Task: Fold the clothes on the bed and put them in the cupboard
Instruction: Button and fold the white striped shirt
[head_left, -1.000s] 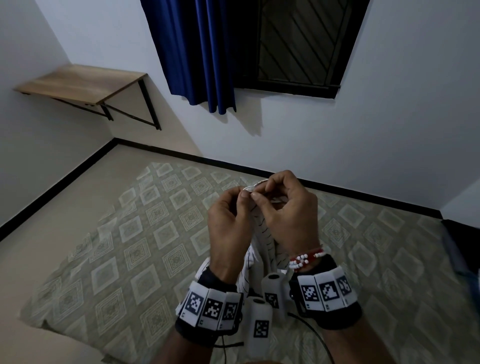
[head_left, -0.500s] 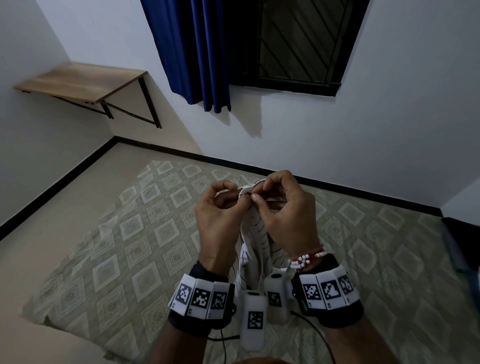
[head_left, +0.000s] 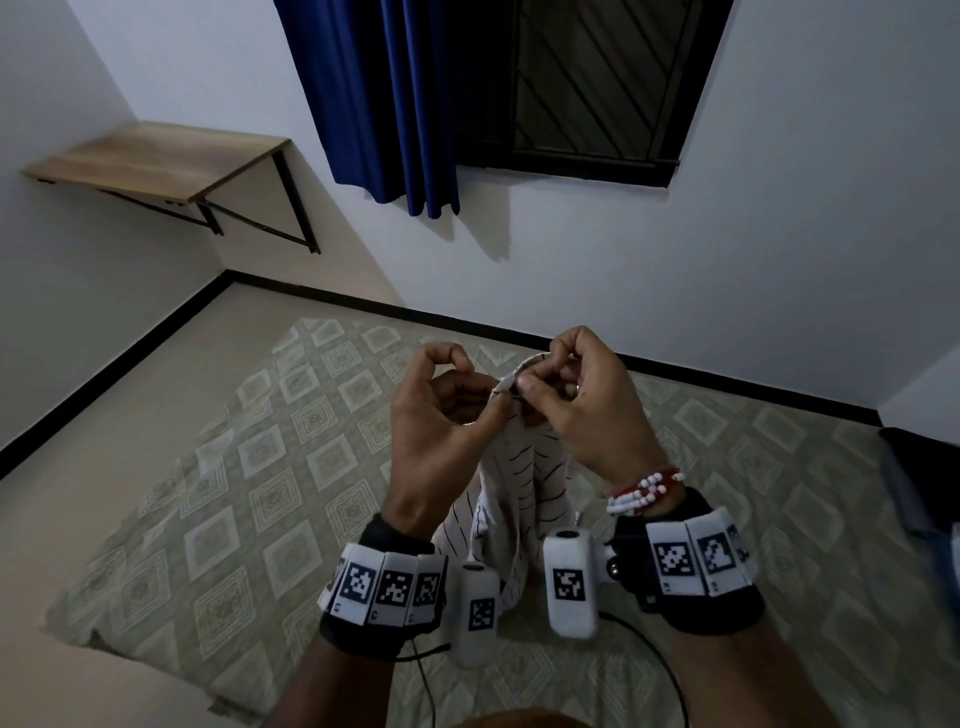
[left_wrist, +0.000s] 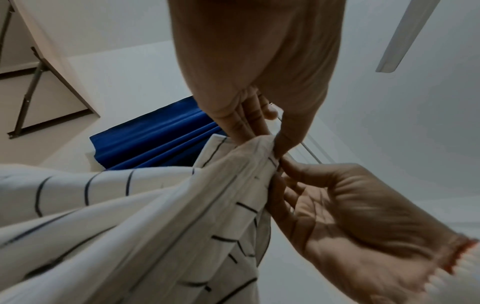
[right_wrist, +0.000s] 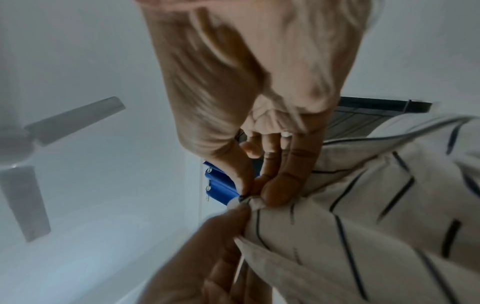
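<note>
At centre frame, above the patterned bed (head_left: 218, 467), pinched at one edge by left hand (head_left: 441, 431) and right hand (head_left: 592, 410), fingertips clamped together: striped white garment (head_left: 519, 493), hanging unfolded. Judged early folding step; next, spreading the edge apart.

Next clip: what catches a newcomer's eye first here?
Centre frame, the left hand and right hand pinch the top edge of a white striped shirt, which hangs between the wrists above the patterned bedsheet. Behind, a blue curtain hangs beside the dark window.
</note>
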